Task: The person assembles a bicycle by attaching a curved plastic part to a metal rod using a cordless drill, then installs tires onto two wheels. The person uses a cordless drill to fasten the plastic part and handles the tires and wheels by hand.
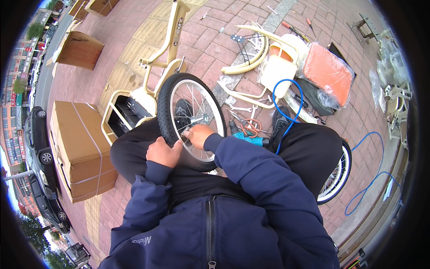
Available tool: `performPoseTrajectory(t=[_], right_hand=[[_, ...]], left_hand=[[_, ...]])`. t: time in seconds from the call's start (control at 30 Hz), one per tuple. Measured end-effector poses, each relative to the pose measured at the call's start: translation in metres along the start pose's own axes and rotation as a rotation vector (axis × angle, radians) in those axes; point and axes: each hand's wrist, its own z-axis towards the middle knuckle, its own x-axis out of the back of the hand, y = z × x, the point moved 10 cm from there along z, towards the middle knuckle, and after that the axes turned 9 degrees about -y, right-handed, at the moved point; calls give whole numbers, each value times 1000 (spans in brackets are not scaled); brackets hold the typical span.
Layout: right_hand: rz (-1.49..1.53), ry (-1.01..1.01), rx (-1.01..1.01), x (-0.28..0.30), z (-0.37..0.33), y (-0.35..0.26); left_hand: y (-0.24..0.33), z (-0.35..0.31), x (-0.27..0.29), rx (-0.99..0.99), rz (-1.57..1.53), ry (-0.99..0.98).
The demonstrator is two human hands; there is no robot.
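Observation:
A bicycle wheel (165, 112) with a black knobby tyre, pale rim and thin spokes stands tilted between my legs. My left hand (164, 151) is closed on the near left side of its tyre, thumb toward the rim. My right hand (199, 136) reaches in over the spokes, its fingers pinched together close to the rim beside the left thumb. What they pinch is too small and covered to make out. Just beyond the wheel lies a cream bicycle frame (169, 47) with a black battery-like box (130, 113) in its rear rack.
Right of the wheel lie a teal power drill (251, 139), orange-handled scissors (253, 127), spanners (242, 109) and a blue hose (300, 96). Cream mudguards (244, 69) and a wrapped orange pad (327, 74) lie farther off. A cardboard box (83, 150) stands left; another wheel (338, 177) is right.

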Motion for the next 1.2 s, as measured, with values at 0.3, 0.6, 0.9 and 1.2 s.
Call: performPoseTrajectory(t=[0.3,0.6,0.9,1.2], right_hand=[[84,-21,-68,-11,11,12],[57,42,-23,-6,2,4],[51,-38,-29,-1,-5,-7],[10,38,29,-1,-3,-9]], left_hand=[[-12,12,-14,-36,-280,36],[-7,9,-13,-116,-371,73],[-9,8,-11,-108,-351,73],[-12,8,-14,-80,-325,42]])
